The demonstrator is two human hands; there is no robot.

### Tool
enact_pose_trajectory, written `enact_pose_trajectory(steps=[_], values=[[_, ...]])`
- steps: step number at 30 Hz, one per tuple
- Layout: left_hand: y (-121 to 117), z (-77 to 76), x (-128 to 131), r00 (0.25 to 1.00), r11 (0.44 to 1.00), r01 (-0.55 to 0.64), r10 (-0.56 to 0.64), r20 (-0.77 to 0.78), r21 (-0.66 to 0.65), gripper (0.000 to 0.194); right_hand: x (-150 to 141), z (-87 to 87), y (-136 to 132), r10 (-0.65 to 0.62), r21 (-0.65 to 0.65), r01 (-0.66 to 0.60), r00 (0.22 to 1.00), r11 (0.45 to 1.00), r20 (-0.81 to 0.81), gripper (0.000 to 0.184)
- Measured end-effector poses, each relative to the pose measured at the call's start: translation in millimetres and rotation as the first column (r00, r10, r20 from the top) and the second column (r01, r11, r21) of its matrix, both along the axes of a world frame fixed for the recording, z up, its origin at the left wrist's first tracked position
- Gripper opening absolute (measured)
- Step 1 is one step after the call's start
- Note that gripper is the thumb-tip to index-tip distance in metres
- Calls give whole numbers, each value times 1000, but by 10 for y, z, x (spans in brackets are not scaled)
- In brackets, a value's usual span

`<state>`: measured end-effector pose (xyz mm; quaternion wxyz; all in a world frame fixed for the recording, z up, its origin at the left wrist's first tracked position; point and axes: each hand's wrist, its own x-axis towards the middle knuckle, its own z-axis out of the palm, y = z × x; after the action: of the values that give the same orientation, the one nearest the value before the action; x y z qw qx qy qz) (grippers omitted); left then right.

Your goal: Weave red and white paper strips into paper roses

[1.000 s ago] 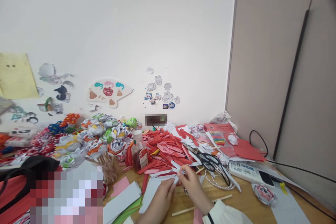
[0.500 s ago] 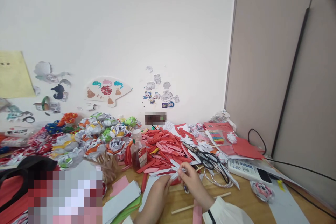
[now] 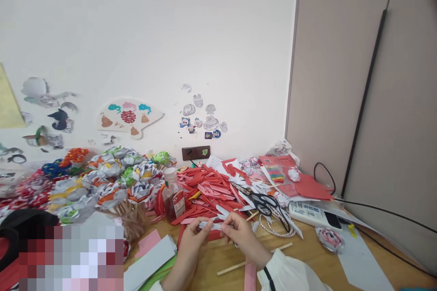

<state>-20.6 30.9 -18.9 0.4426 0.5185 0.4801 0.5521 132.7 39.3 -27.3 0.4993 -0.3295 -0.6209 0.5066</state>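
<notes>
Between my two hands a small folded strip of white paper (image 3: 216,226) is stretched at the front of the table. My left hand (image 3: 194,237) pinches its left end between thumb and fingers. At the other end, my right hand (image 3: 239,233) is closed with its fingertips on the strip. Just beyond both hands lies a heap of red paper strips (image 3: 211,186). Under my right forearm a thin wooden stick (image 3: 232,268) and a pink paper strip (image 3: 250,276) lie on the wooden table (image 3: 208,254).
Black-handled scissors (image 3: 264,204) and a pearl string (image 3: 277,227) lie right of my hands. A glass bottle (image 3: 171,198) stands left of the heap, beside paper flowers (image 3: 109,191) on sticks. White sheets (image 3: 155,261) lie front left. Cables (image 3: 385,211) cross the right side.
My hands have moved apart, the left one outward, and the white strip now shows between them. The view has turned slightly right.
</notes>
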Motion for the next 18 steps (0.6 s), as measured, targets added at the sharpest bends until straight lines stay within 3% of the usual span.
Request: enact_pose_trajectory(steps=[3, 7, 13, 18], values=[[-22, 17, 13, 994, 1000, 26, -27, 103, 16, 45, -42, 4, -46, 74, 1, -74, 997, 997, -35, 42], [-29, 41, 26, 985, 998, 58, -59, 165, 14, 46, -102, -68, -56, 73, -13, -74, 995, 997, -66, 43], [26, 12, -11, 990, 999, 47, -49, 130, 19, 46, -127, -110, -42, 113, -74, -120, 989, 990, -92, 47], [66, -67, 8, 995, 997, 70, -68, 67, -18, 52, -133, -131, -37, 79, -52, -84, 992, 995, -95, 44]])
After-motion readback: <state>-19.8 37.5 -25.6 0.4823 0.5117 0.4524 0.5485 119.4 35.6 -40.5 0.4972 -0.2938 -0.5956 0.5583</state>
